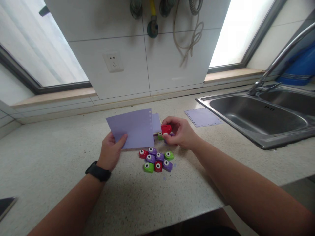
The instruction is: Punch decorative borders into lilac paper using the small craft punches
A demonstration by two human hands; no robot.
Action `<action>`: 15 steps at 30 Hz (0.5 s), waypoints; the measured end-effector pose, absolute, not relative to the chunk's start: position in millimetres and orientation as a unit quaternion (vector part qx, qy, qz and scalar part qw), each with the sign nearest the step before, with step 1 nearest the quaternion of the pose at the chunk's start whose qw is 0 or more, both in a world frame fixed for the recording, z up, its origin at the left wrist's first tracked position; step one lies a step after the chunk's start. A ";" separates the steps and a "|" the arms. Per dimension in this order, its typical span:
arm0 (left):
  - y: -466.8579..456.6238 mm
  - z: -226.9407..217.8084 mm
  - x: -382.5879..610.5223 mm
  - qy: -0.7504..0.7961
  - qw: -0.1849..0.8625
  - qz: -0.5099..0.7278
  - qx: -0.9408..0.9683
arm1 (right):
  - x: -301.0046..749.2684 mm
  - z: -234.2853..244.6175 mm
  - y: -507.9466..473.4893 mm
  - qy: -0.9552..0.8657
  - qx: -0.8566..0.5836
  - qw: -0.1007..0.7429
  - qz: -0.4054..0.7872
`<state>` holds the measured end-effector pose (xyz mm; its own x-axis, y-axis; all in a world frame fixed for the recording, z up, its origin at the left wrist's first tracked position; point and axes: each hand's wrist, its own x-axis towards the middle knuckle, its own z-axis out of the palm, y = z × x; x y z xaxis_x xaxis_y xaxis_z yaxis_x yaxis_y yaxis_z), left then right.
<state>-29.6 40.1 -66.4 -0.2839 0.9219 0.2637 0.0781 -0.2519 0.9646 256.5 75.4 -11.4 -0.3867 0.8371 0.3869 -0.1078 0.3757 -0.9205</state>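
Note:
My left hand (pixel 112 149) grips a sheet of lilac paper (pixel 135 129) by its left side, thumb on the near face. Small punched holes run down the sheet's right edge. Just right of that edge, my right hand (pixel 179 132) is closed around a red craft punch (pixel 166 129), which is apart from the paper. Below the sheet, several small craft punches in red, purple and green (pixel 148 167) lie grouped on the countertop. Another green punch (pixel 160 136) shows partly behind my right hand, beside more lilac paper (pixel 156 123).
A lilac sheet with punched edges (pixel 203 117) lies by the steel sink (pixel 258 111) on the right. Tiny paper bits (pixel 164 178) lie near the punches on the speckled countertop (pixel 61 144). A tiled wall with a socket (pixel 113 62) rises behind. A dark flat object (pixel 7 206) sits far left.

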 end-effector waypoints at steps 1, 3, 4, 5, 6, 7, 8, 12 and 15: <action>40.1 -66.2 -29.4 0.508 0.341 0.620 0.491 | 256.4 -10.5 74.9 -0.674 -0.271 0.485 0.487; 40.0 -66.1 -29.2 0.508 0.340 0.620 0.492 | 256.1 -9.3 74.1 -0.676 -0.271 0.488 0.481; 40.0 -66.3 -29.2 0.507 0.339 0.620 0.493 | 256.0 -9.1 73.9 -0.677 -0.270 0.489 0.478; 40.0 -66.5 -29.3 0.507 0.339 0.620 0.494 | 255.9 -9.1 73.9 -0.679 -0.270 0.490 0.476; 39.9 -66.8 -29.4 0.508 0.338 0.618 0.495 | 256.0 -9.3 74.0 -0.680 -0.269 0.491 0.473; 39.9 -67.0 -29.4 0.510 0.338 0.617 0.495 | 256.2 -9.5 74.2 -0.682 -0.267 0.492 0.471; 39.9 -67.1 -29.3 0.511 0.338 0.616 0.495 | 256.4 -9.8 74.4 -0.683 -0.264 0.493 0.470; 39.5 -66.1 -27.9 0.514 0.341 0.617 0.489 | 257.2 -10.5 74.6 -0.691 -0.249 0.495 0.465; 39.1 -64.9 -26.8 0.519 0.341 0.617 0.484 | 256.7 -10.7 73.4 -0.698 -0.234 0.493 0.464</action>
